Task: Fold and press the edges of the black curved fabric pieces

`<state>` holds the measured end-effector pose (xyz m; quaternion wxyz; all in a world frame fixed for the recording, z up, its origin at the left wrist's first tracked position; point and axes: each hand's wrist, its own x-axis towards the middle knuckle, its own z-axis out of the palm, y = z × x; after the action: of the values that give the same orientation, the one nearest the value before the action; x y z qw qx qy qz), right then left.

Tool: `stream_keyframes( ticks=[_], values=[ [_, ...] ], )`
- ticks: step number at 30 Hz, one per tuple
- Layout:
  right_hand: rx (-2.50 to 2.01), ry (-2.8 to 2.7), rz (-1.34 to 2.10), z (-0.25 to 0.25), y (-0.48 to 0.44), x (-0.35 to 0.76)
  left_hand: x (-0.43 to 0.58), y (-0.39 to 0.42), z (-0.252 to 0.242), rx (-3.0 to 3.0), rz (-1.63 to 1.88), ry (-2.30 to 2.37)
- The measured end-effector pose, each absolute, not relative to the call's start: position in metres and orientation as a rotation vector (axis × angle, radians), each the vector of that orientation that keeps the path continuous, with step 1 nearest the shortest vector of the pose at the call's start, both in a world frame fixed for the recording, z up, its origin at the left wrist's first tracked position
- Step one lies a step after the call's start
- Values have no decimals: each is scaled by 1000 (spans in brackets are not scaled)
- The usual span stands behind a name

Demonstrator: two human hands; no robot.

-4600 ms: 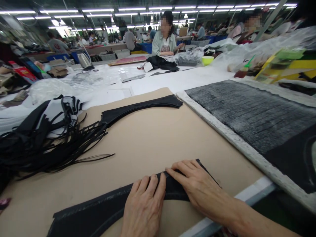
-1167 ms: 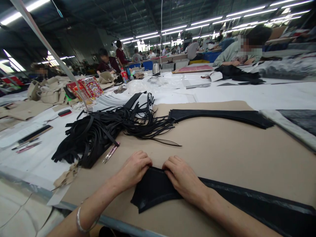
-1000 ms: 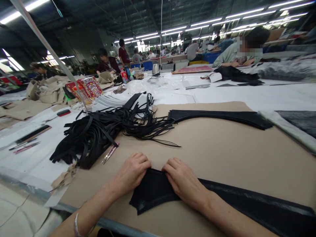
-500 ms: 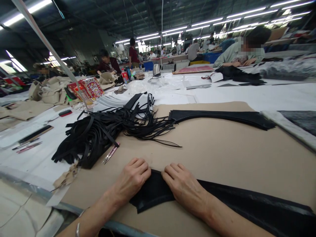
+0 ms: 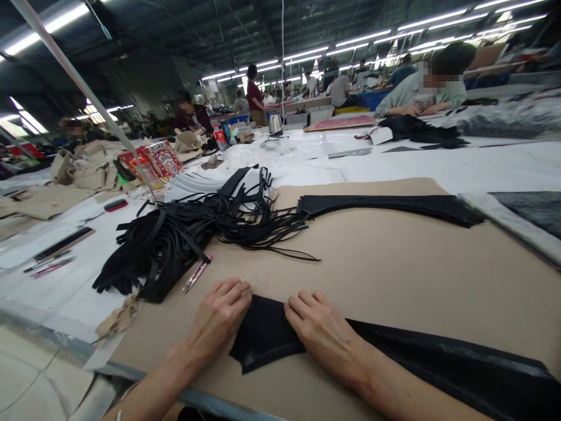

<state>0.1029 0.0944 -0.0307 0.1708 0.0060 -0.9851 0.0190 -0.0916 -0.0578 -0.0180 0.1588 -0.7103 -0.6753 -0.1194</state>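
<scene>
A long curved piece of black fabric (image 5: 421, 365) lies along the near edge of a tan cardboard sheet (image 5: 394, 269). My left hand (image 5: 217, 316) rests beside its left end, fingers stretched flat on the cardboard and touching the fabric's edge. My right hand (image 5: 322, 333) lies flat on top of the fabric, fingers spread and pressing it down. Neither hand grips anything.
A tangled heap of black strips (image 5: 175, 240) and small pink snips (image 5: 196, 275) lie left of my hands. Another curved black piece (image 5: 394, 204) lies at the cardboard's far side. A grey-black mat (image 5: 530, 210) sits right. Other people work at tables behind.
Since the oldest frame my view swung left, to the fabric's left end. In the last second my left hand slid left off the fabric and both hands flattened from curled fingers.
</scene>
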Motion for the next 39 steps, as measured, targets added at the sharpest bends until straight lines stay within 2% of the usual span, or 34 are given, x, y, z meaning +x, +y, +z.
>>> stream_keyframes(
  ticks=[3, 9, 19, 39],
  values=[
    [20, -2795, 33, -29, 94, 102, -80, -53, -20, -1929, -450, -1941],
    [2, -2806, -5, -29, 93, 101, -49, -45, -34, -2151, -544, -1994],
    [103, -2835, 124, -28, 120, 120, -49, -46, -30, -2211, -480, -2056],
    [51, -2922, 134, -24, 126, 147, -42, -44, -29, -2164, -305, -2048]
  ],
)
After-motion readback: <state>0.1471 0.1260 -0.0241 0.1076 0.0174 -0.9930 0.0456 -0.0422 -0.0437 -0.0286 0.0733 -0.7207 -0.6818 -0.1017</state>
